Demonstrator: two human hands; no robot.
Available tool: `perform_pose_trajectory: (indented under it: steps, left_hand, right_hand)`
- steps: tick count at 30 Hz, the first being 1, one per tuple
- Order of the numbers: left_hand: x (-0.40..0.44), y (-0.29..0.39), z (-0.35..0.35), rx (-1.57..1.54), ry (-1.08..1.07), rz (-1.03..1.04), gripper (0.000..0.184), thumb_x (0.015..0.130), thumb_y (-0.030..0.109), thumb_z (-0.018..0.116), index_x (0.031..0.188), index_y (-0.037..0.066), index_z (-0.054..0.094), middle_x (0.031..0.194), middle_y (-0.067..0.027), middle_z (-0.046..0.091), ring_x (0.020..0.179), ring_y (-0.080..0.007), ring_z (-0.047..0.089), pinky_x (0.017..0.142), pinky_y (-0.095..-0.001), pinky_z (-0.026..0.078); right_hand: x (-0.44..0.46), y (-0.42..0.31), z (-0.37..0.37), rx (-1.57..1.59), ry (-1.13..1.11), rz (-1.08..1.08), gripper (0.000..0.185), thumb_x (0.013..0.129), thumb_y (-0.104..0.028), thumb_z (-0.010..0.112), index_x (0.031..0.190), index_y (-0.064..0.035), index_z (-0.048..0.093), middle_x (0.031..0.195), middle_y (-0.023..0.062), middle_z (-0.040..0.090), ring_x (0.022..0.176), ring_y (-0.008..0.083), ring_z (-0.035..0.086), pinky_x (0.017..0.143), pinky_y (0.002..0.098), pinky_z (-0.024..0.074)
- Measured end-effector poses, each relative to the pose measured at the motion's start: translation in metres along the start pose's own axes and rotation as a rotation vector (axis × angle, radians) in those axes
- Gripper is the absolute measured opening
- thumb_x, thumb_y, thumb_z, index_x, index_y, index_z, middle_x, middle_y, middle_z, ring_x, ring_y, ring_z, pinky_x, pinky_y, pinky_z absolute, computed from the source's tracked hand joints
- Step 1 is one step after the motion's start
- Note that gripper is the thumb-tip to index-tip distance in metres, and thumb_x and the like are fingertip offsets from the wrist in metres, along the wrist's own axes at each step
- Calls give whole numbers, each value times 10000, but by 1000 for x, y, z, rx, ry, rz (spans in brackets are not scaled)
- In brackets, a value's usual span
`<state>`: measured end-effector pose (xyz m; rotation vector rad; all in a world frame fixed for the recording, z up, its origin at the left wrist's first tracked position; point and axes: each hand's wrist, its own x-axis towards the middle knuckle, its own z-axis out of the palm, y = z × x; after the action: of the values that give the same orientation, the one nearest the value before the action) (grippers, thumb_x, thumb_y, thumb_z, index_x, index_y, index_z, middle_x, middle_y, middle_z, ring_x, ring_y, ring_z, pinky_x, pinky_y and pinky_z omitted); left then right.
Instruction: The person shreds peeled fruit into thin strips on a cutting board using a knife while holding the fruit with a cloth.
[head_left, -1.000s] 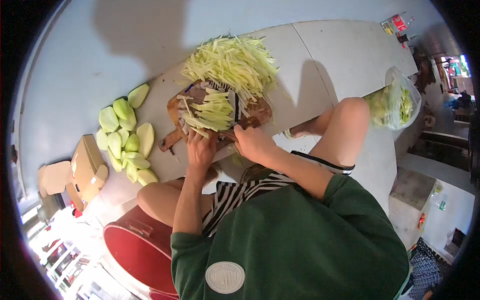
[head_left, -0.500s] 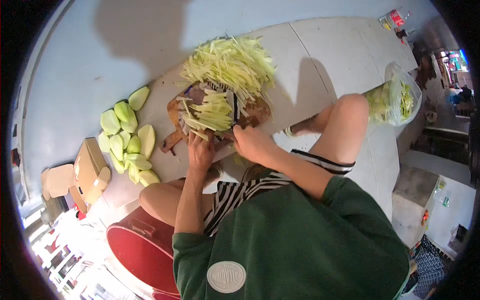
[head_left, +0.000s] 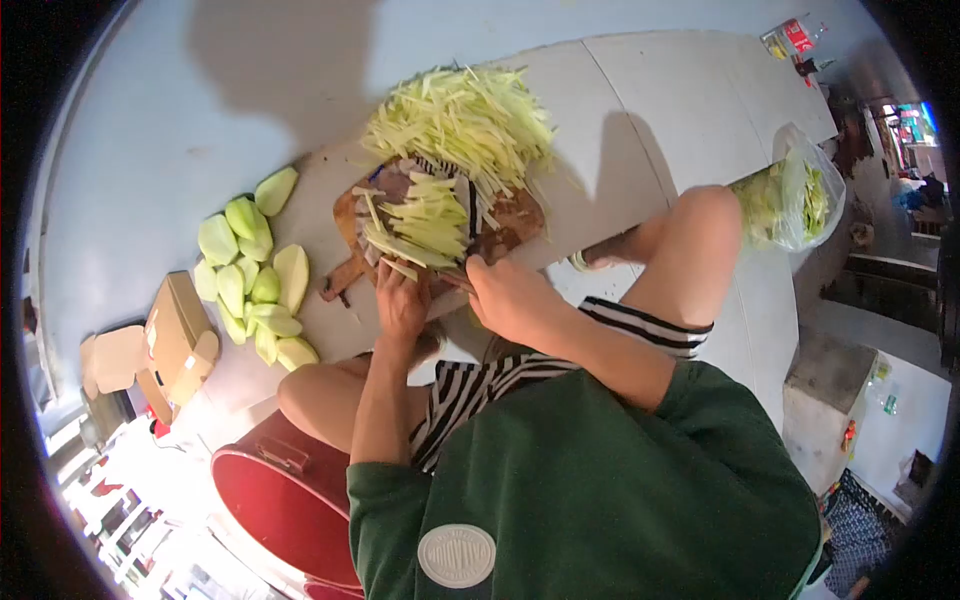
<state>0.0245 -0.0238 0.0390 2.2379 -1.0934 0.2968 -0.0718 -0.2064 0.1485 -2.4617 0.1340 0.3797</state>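
Observation:
A wooden cutting board [head_left: 345, 275] lies on the tiled surface, partly covered by a cloth and a heap of pale green strips [head_left: 425, 218], which look like cut green mango. At the board's near edge, my left hand [head_left: 402, 308] has its fingers bent and pressed onto some of these pieces. Just to its right, my right hand [head_left: 505, 297] is closed around what looks like a knife [head_left: 456, 276]; little of it shows. Beyond the board rises a larger pile of strips [head_left: 460, 125].
Several peeled green mangoes [head_left: 265, 287] lie left of the board. Farther left is an opened cardboard box [head_left: 180, 335], with a red tub [head_left: 285, 490] below it. A plastic bag of green pieces [head_left: 800, 195] stands at right; a bottle [head_left: 795, 38] lies at the far right.
Both hands stay at the board's near edge, with my right hand shifted very slightly. The piles look the same, and the view has moved a little.

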Motion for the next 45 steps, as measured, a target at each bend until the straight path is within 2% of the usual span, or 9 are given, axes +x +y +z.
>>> perform_pose_trajectory:
  steps: [7,17,22,25,27,34,36,43,45]
  left_hand:
    - [-4,-5,-1,-54,-71,-52,182,838,-43,651,1008,11,690,1101,-156,655,1022,-418,594,856,-483,511]
    - [-11,-7,2,-86,-13,-57,293,735,-105,654,1001,5,708,1108,-166,640,1110,-435,559,951,-517,467]
    - [-15,-2,-1,-65,15,-21,277,739,-104,657,994,-4,700,1099,-168,639,1096,-437,568,945,-519,477]
    - [-15,-7,0,-23,-10,-29,230,760,-103,642,965,-9,687,1088,-164,638,1069,-432,577,923,-510,491]
    - [-10,-10,7,-16,54,1,212,769,-92,636,953,1,686,1088,-160,641,1056,-418,585,918,-501,495]
    - [-16,-8,0,16,5,-37,199,755,-49,682,944,13,700,1073,-156,649,1044,-399,596,898,-484,506]
    - [-13,-7,0,17,23,-68,190,755,-40,689,937,11,708,1063,-148,657,1031,-398,605,897,-470,512]
    - [-21,-14,6,-71,68,-85,173,753,-63,679,914,-5,708,1057,-155,670,1071,-398,614,894,-460,524]
    - [-23,-17,10,-67,69,-64,208,727,-86,672,918,-9,704,1055,-154,674,1082,-399,614,889,-464,526]
  right_hand:
    - [15,29,52,78,52,56,228,912,-157,608,1000,46,548,820,270,675,789,462,689,716,536,567]
    - [4,9,16,65,9,28,218,899,-145,617,983,44,547,814,280,673,773,471,679,695,544,556]
    - [15,21,44,42,63,11,217,900,-138,617,970,49,531,754,284,657,722,486,662,643,552,546]
    - [11,9,36,57,-12,79,191,910,-131,586,986,43,564,806,283,673,793,459,692,719,535,568]
    - [9,7,24,73,51,4,240,901,-151,620,988,59,543,771,297,662,724,493,659,646,555,544]
    - [18,26,54,98,44,58,249,899,-166,639,973,49,539,773,305,654,724,504,649,640,577,522]
    - [20,26,52,25,10,47,280,917,-184,629,1034,51,533,827,279,680,813,478,690,721,550,569]
    - [8,1,24,17,-57,85,277,920,-190,636,1025,45,534,863,287,676,826,468,691,727,536,574]
    - [5,1,25,63,32,35,273,901,-175,660,956,55,523,725,294,641,718,502,642,644,566,521]
